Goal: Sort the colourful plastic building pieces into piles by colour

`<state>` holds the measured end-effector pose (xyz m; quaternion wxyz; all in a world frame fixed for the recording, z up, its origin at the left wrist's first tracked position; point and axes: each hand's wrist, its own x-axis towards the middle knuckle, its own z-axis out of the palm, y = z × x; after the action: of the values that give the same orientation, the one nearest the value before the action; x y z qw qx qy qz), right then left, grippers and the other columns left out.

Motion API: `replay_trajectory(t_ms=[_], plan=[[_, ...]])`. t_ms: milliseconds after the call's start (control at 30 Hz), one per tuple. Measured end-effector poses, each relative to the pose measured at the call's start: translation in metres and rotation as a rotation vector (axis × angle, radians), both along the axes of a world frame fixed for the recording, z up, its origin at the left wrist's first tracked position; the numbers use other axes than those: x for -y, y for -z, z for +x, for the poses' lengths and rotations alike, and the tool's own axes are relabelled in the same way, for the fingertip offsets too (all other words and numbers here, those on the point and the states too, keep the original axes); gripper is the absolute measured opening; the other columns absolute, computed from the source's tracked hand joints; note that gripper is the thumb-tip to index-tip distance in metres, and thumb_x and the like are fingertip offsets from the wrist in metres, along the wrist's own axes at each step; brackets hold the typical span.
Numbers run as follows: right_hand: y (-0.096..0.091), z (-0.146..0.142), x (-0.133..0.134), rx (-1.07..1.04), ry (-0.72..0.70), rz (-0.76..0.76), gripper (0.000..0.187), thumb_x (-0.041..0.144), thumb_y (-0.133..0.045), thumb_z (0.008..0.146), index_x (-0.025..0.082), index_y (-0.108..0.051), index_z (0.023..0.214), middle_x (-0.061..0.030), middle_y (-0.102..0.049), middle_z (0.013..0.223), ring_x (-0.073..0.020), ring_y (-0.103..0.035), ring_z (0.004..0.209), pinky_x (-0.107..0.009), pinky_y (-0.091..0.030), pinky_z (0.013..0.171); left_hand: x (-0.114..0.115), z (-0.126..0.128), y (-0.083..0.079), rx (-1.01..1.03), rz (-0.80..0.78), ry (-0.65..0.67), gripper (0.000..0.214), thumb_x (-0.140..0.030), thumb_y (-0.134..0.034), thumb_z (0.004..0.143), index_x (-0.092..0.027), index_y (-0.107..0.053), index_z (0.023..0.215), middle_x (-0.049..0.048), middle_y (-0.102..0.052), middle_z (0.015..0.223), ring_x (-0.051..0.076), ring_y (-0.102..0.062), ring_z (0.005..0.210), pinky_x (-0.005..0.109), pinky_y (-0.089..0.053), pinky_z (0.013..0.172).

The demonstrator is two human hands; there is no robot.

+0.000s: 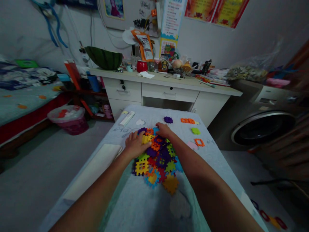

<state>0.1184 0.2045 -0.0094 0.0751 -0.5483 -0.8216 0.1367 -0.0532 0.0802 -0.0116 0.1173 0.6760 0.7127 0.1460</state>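
A heap of plastic interlocking blocks in several colours lies on the cloth-covered table. At its left side is my left hand (135, 146), fingers spread and thumb reaching over the heap, next to a yellow block (147, 139). My right hand (164, 130) is at the far side, its fingers bent over a blue block (155, 130); its thumb is hidden. Nearer to me in the heap are a yellow window-shaped block (142, 167), a blue-edged block (152, 178) and an orange-yellow block (171, 183).
Apart from the heap lie a purple block (168, 120), orange blocks (187, 120), a green block (195, 130) and an orange frame block (199, 142). A white remote-like object (127, 118) is at the back left. Beyond stand a white desk (169, 93) and a washing machine (263, 112).
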Motion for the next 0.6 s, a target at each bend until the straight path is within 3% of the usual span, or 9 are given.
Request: replay_trajectory(t_ms=[133, 333, 500, 600], plan=[[0.001, -0.007, -0.001, -0.014, 0.033, 0.009, 0.056, 0.019, -0.07, 0.069, 0.018, -0.059, 0.124, -0.0153, -0.063, 0.12, -0.0294, -0.061, 0.105, -0.039, -0.047, 0.086, 0.027, 0.0, 0.013, 0.026, 0.016, 0.06, 0.1, -0.073, -0.06, 0.065, -0.026, -0.029, 0.148, 0.0171, -0.033, 0.152, 0.043, -0.026, 0.141, 0.058, -0.028, 0.108], [-0.013, 0.009, 0.001, -0.138, 0.056, 0.096, 0.03, 0.013, -0.054, 0.08, 0.017, -0.065, 0.108, -0.0076, -0.069, 0.103, -0.0189, -0.062, 0.092, -0.028, -0.045, 0.082, 0.046, -0.002, 0.032, 0.099, 0.088, 0.116, 0.112, -0.075, -0.067, 0.056, -0.029, -0.026, 0.149, 0.0176, -0.03, 0.153, 0.043, -0.024, 0.142, 0.06, -0.028, 0.107], [-0.031, 0.07, 0.022, -0.409, 0.149, 0.324, 0.025, 0.023, -0.055, 0.081, 0.015, -0.066, 0.102, -0.0052, -0.069, 0.091, -0.0167, -0.06, 0.081, -0.027, -0.045, 0.077, 0.052, -0.002, 0.036, 0.116, 0.14, 0.167, 0.111, -0.074, -0.07, 0.054, -0.025, -0.033, 0.147, 0.0186, -0.029, 0.152, 0.042, -0.028, 0.14, 0.056, -0.028, 0.11], [-0.036, 0.127, 0.048, -0.384, 0.179, 0.349, 0.023, 0.023, -0.055, 0.079, 0.016, -0.067, 0.097, -0.0044, -0.068, 0.087, -0.016, -0.058, 0.075, -0.027, -0.044, 0.073, 0.053, 0.002, 0.036, 0.115, 0.192, 0.179, 0.098, -0.071, -0.069, 0.059, -0.024, -0.041, 0.142, 0.0169, -0.033, 0.149, 0.039, -0.031, 0.139, 0.053, -0.029, 0.11]])
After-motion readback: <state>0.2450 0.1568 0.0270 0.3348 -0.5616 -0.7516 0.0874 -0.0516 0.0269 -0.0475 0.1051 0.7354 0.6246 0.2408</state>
